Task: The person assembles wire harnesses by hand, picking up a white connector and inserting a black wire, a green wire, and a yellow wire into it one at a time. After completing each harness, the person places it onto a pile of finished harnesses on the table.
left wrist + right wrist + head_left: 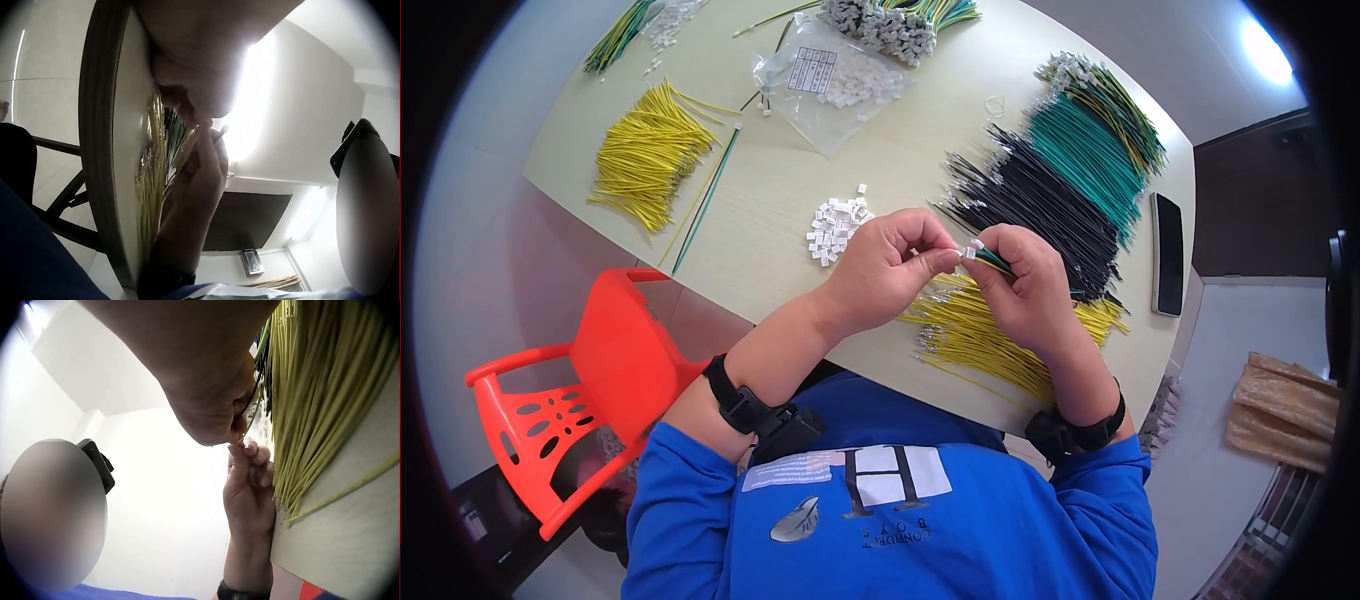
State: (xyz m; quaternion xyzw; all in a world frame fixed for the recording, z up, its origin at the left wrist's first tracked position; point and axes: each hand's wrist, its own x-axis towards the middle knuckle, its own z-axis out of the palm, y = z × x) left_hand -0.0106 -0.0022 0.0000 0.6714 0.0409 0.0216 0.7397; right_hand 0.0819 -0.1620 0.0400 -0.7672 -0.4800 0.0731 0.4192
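Both hands meet above the table's near side in the head view. My left hand [880, 270] pinches at a small white connector [970, 253] with thumb and forefinger; the fingertips partly cover it. My right hand [1032, 290] holds a few thin wires [992, 260], green and yellow among them, whose ends run to that connector. In the right wrist view the fingertips of both hands almost meet, with a wire [251, 425] between them. Under the right hand lies a bundle of yellow wires [970, 335]. A pile of white connectors [832, 232] sits beside the left hand.
Black wires [1040, 205] and green wires [1090, 150] lie at the right, near a phone [1167, 255]. Farther back are a plastic bag of connectors [830, 90] and finished-looking bundles [900, 25]. More yellow wires [645, 160] lie left; a red chair [615, 360] stands beside the table.
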